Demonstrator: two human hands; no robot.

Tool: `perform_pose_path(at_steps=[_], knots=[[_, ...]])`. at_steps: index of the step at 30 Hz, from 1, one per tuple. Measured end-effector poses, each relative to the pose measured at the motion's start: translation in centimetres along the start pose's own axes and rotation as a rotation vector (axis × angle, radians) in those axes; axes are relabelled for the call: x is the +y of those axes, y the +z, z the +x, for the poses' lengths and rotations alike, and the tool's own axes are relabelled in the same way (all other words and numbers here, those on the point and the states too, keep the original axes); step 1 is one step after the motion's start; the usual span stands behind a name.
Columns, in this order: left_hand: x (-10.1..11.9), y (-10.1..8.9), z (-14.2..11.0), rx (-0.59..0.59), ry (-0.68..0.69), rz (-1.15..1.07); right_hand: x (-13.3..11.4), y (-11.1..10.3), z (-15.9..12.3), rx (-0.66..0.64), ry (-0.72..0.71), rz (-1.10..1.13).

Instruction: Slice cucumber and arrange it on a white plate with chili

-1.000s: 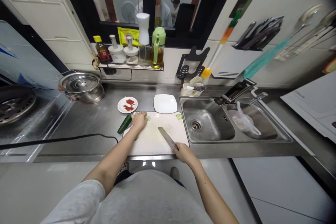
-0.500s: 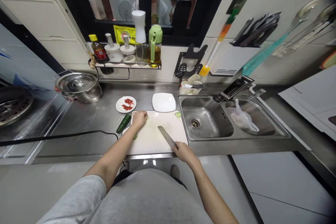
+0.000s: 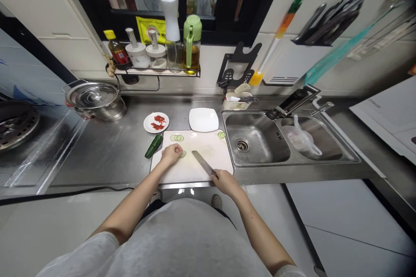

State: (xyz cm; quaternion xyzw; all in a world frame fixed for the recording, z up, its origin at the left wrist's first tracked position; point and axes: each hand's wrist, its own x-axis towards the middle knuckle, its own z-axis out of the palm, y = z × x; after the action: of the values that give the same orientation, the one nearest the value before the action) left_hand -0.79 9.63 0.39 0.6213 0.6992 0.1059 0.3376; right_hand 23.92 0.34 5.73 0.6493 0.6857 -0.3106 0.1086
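My right hand [image 3: 225, 181] grips the handle of a kitchen knife [image 3: 203, 163], its blade slanting up and left over the white cutting board [image 3: 195, 173]. Closed in a pinch, my left hand [image 3: 171, 155] has a thin cucumber slice [image 3: 183, 154] at its fingertips, low over the board. Beyond it, overlapping cucumber slices [image 3: 177, 137] lie at the board's far left. A small pile of slices [image 3: 221, 134] rests in the far right corner. A dark green cucumber piece [image 3: 154, 146] sits against the board's left edge.
Behind the board stand a white square plate [image 3: 203, 120] and a small plate [image 3: 147, 124] of chopped red bits. A double sink [image 3: 256, 138] with a plastic bag [image 3: 303, 138] is at right. A lidded steel pot [image 3: 110, 110] and a black cable [image 3: 81, 190] are at left.
My left hand has drawn back from the board's far left, uncovering the slices there, and now pinches one slice. The knife has barely moved. The view has tilted slightly.
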Motion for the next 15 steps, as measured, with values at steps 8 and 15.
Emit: perform_pose_path(at_steps=[8,15], knots=[[-0.5,-0.7,-0.8,0.080,0.022,0.213,-2.6,0.5,-0.1,-0.033,-0.048,-0.077],[-1.0,-0.4,-0.6,0.076,0.025,0.215,-3.5,0.8,0.5,-0.067,-0.060,-0.094]])
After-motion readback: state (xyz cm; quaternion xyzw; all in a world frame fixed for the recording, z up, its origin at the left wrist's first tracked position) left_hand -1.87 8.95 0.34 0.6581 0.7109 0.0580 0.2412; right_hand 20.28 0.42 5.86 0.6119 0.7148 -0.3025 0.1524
